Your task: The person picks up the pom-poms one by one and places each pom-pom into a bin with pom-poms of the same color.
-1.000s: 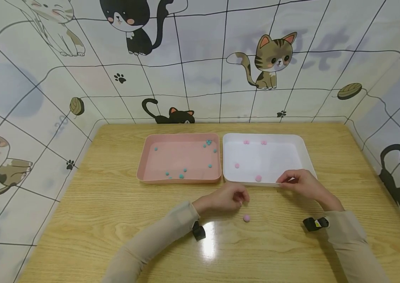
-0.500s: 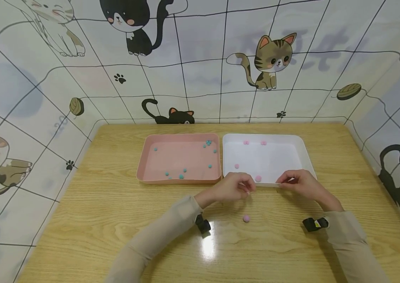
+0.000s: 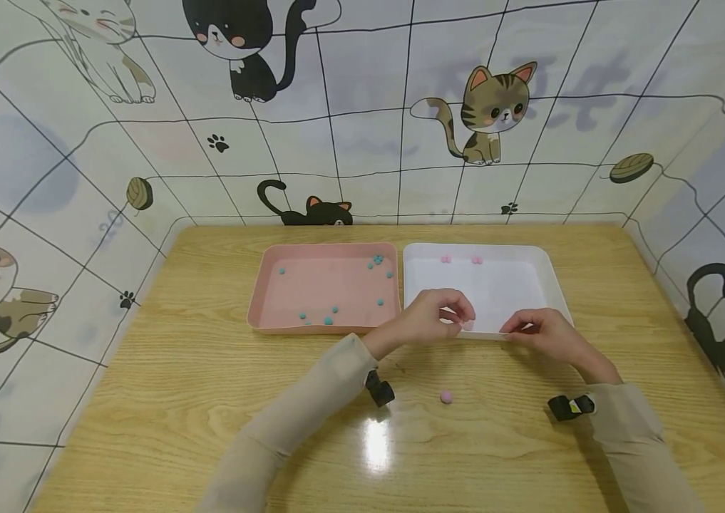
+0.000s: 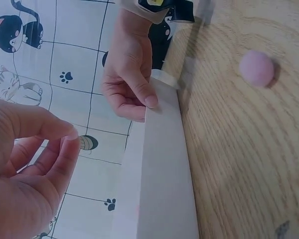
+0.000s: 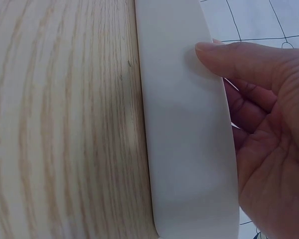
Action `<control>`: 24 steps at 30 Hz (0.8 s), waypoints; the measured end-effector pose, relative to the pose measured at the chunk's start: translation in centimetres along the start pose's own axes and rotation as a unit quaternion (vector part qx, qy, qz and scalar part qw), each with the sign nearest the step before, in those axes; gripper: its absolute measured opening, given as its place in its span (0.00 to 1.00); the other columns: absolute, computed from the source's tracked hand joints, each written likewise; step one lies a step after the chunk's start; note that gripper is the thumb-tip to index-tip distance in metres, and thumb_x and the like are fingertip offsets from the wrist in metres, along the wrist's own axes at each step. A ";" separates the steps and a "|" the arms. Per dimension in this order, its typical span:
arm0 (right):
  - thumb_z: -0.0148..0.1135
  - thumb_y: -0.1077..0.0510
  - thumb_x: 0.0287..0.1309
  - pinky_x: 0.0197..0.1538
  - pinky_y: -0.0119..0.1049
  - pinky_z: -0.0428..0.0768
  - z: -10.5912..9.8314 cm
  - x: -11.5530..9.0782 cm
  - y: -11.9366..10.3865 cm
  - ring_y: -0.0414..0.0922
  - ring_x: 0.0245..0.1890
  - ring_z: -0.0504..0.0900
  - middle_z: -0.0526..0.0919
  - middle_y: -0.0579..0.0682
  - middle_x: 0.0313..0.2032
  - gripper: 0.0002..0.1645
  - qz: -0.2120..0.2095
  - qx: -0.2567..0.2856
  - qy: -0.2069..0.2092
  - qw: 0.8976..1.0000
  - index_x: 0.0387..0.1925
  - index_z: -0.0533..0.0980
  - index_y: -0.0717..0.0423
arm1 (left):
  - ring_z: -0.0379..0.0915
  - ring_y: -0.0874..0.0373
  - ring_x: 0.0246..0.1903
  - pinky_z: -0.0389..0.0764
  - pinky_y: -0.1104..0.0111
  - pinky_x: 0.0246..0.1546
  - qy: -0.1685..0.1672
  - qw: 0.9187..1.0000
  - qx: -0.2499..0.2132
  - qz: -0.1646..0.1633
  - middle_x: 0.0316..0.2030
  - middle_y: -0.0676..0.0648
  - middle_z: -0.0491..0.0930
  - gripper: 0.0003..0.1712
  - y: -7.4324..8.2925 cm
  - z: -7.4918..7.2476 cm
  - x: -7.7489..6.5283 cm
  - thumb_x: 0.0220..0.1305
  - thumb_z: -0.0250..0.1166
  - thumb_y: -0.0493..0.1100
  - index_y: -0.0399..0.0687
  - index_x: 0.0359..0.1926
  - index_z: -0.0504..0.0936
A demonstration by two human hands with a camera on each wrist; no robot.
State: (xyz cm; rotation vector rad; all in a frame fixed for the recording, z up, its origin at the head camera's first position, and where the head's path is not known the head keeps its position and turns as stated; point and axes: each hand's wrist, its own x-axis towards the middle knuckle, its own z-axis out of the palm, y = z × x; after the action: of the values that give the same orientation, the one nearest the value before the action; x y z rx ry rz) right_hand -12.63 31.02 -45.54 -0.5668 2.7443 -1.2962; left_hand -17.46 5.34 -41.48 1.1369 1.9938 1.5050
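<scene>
My right hand [image 3: 544,333] grips the near rim of the white tray [image 3: 516,285]. In the right wrist view its thumb [image 5: 224,57] presses the outer wall, fingers behind the rim. My left hand [image 3: 433,315] reaches over the tray's near left part, fingers bent. In the left wrist view the tips of its thumb and forefinger [image 4: 50,124] appear to meet; whether anything small is between them I cannot tell. A pink ball [image 3: 468,325] lies in the tray right by these fingertips. Another pink ball [image 3: 446,397] sits on the wooden table [image 3: 497,456] before the tray.
To the left stands a pink tray [image 3: 317,281] with several small teal balls and a teal cluster [image 3: 378,259]. Two pink clusters [image 3: 477,260] lie at the white tray's far side. A cat-patterned sheet [image 3: 368,128] walls the table's back and sides.
My left hand has moved from the table in front of the trays up and right, over the white tray, covering a small pink ball there. My right hand has stayed on the rim.
</scene>
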 end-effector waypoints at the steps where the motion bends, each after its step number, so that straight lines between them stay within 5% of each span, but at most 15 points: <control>1: 0.65 0.70 0.51 0.30 0.27 0.78 0.0 0.0 0.0 0.33 0.27 0.74 0.81 0.44 0.27 0.06 0.001 0.001 -0.001 1.000 0.28 0.82 0.58 | 0.75 0.46 0.41 0.76 0.77 0.43 0.001 1.000 0.001 -0.001 0.39 0.33 0.78 0.08 0.1 0.0 0.2 0.55 0.58 0.21 0.27 0.38 0.76; 9: 0.65 0.71 0.51 0.31 0.26 0.78 -0.1 -0.1 -0.2 0.34 0.27 0.75 0.82 0.48 0.27 0.06 0.003 0.009 -0.005 1.000 0.29 0.82 0.59 | 0.73 0.62 0.37 0.77 0.77 0.42 0.014 1.000 0.000 0.007 0.39 0.33 0.77 0.09 0.1 -0.2 1.3 0.55 0.59 0.22 0.27 0.38 0.76; 24: 0.65 0.71 0.51 0.31 0.24 0.78 -0.1 -0.1 -0.2 0.33 0.27 0.74 0.82 0.49 0.27 0.05 0.003 0.016 -0.004 1.000 0.29 0.82 0.60 | 0.73 0.59 0.38 0.76 0.78 0.43 0.035 0.999 0.015 0.018 0.39 0.34 0.78 0.08 0.4 -1.2 3.3 0.57 0.59 0.24 0.27 0.39 0.76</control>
State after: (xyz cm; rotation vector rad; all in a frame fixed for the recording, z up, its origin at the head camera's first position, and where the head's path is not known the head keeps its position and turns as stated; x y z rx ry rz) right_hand -12.54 31.05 -45.32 -0.5583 2.7127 -1.3305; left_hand -20.14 7.24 -40.19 1.1533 2.0593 1.5594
